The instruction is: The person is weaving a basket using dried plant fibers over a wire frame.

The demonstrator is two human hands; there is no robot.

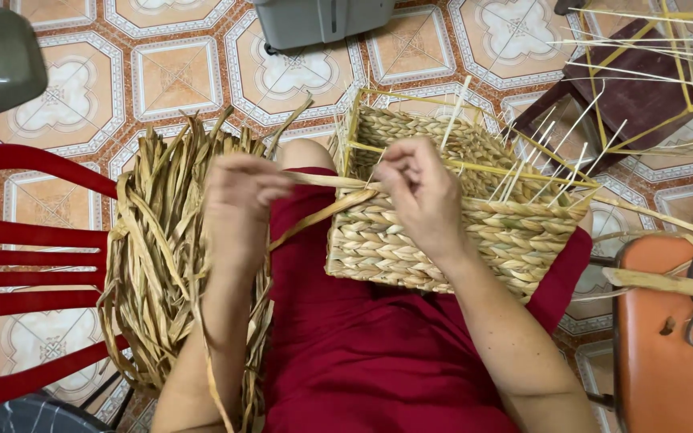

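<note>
Seen from above, a person in a dark red garment [346, 353] sits with a half-woven basket [451, 240] resting on the lap. A bundle of dried, flat, tan fibre strips [162, 248] hangs over a red slatted chair [26, 248] at the person's left, just beside the left forearm. At the right stand an orange stool [659, 345] and a dark wooden stool [643, 88] crossed by thin pale reeds. The floor [178, 72] is patterned orange and white tile; a grey plastic box [322, 20] sits at the top edge.

The basket is rectangular, with thick braided walls and thin upright stakes [555, 160] rising from its rim on a yellow wire frame. The left hand [238, 200] has its fingers pinching a single strip [322, 180] pulled taut toward the basket. The right hand [423, 192], over the basket's near rim, has its fingers pressed together on the same strip.
</note>
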